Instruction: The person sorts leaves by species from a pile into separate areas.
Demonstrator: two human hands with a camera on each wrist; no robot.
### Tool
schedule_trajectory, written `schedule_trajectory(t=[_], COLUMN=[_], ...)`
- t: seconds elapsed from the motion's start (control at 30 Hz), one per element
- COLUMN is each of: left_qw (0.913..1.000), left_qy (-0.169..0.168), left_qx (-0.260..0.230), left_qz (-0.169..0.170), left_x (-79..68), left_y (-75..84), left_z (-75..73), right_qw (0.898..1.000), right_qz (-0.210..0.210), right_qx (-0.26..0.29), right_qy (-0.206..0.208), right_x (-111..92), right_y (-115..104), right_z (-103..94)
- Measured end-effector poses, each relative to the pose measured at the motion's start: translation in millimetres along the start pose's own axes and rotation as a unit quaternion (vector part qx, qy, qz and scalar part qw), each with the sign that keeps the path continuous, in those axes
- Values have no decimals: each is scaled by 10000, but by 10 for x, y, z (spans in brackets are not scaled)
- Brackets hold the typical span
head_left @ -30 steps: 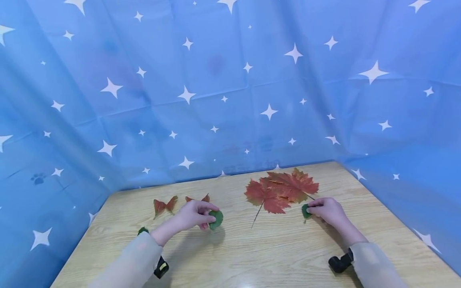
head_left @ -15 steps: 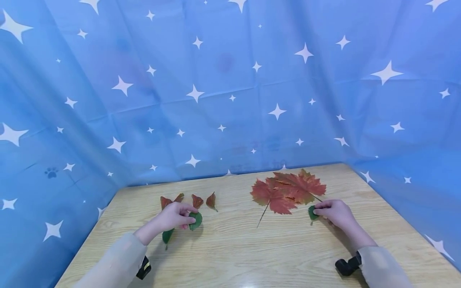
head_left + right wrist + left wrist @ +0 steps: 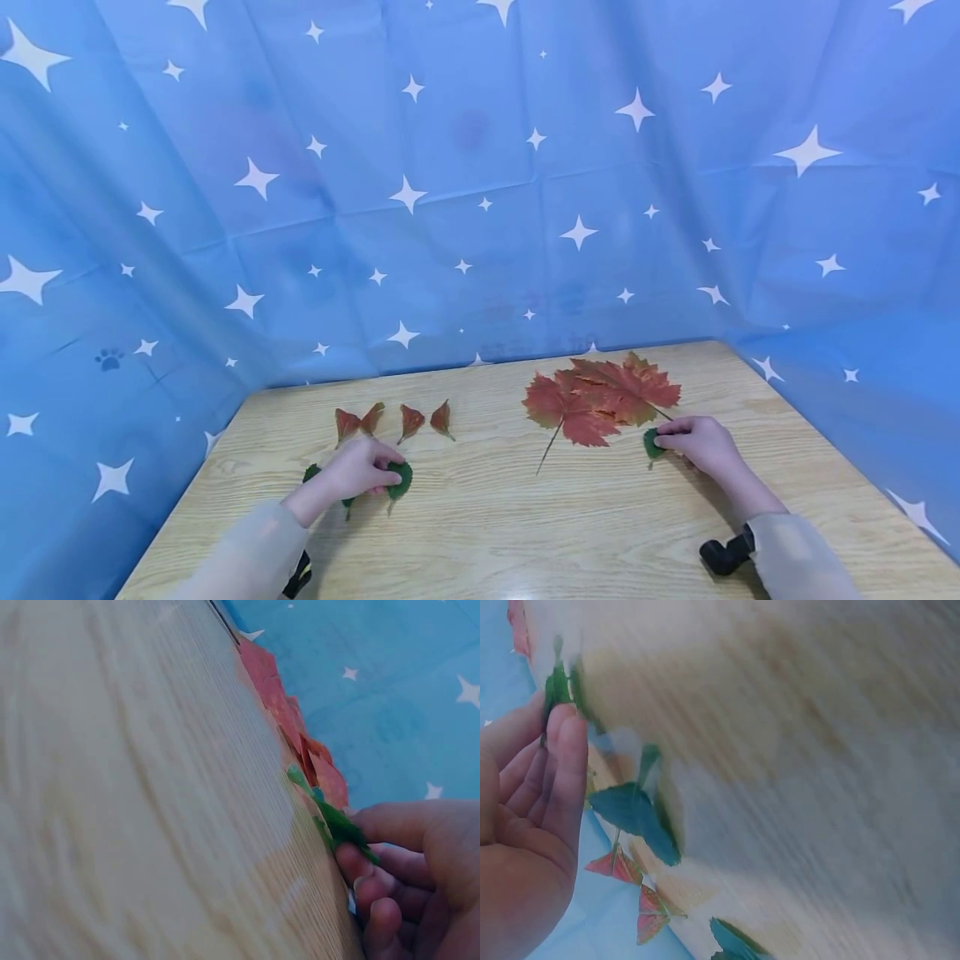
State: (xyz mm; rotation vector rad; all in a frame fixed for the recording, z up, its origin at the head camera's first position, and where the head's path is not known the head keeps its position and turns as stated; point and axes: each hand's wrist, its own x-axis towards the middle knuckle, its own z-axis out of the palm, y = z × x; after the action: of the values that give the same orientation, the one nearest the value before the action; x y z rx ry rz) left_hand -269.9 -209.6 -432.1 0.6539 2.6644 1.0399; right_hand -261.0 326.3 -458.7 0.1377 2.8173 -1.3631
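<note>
My left hand (image 3: 362,468) pinches a small green leaf (image 3: 400,481) between thumb and fingers, low over the left part of the table. In the left wrist view that leaf (image 3: 557,686) stands at the fingertips with its stem pointing away. Partly hidden by the left hand and wrist, more green leaves (image 3: 311,472) lie on the wood. On the other side, my right hand (image 3: 701,443) pinches another small green leaf (image 3: 652,443), just in front of the large red maple leaves (image 3: 573,408). The right wrist view has this leaf (image 3: 341,825) between thumb and index finger.
Several small red leaves (image 3: 411,421) lie in a row behind the left hand. The wooden table (image 3: 510,525) ends at a blue star-patterned cloth (image 3: 480,208) at the back and sides. Black wrist cameras (image 3: 726,556) sit below the sleeves.
My left hand has moved left and nearer with its green leaf, uncovering the small red leaves and lowering toward the table. The right hand holds its place; the head view has shifted slightly.
</note>
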Motion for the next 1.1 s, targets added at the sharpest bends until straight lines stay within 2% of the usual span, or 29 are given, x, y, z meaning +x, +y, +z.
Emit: schedule_trajectory(t=[0.27, 0.5, 0.7, 0.83, 1.1], left_qw=[9995, 9980, 9971, 9950, 9934], left_qy=[-98, -38, -8, -6, -87], left_qx=[124, 512, 104, -130, -367], left_qz=[-265, -377, -760, -987, -1080], left_x=[-61, -126, -196, -225, -252], left_y=[88, 139, 123, 100, 74], left_z=[33, 76, 129, 152, 170], right_qw=[10000, 10000, 9995, 9991, 9975], right_qz=[-32, -29, 38, -117, -539], right_qx=[-23, -41, 256, 310, 287], right_qy=[-22, -31, -155, -249, -348], right_x=[10, 18, -13, -50, -75], right_y=[-47, -72, -160, -305, -695], right_z=[23, 25, 13, 20, 226])
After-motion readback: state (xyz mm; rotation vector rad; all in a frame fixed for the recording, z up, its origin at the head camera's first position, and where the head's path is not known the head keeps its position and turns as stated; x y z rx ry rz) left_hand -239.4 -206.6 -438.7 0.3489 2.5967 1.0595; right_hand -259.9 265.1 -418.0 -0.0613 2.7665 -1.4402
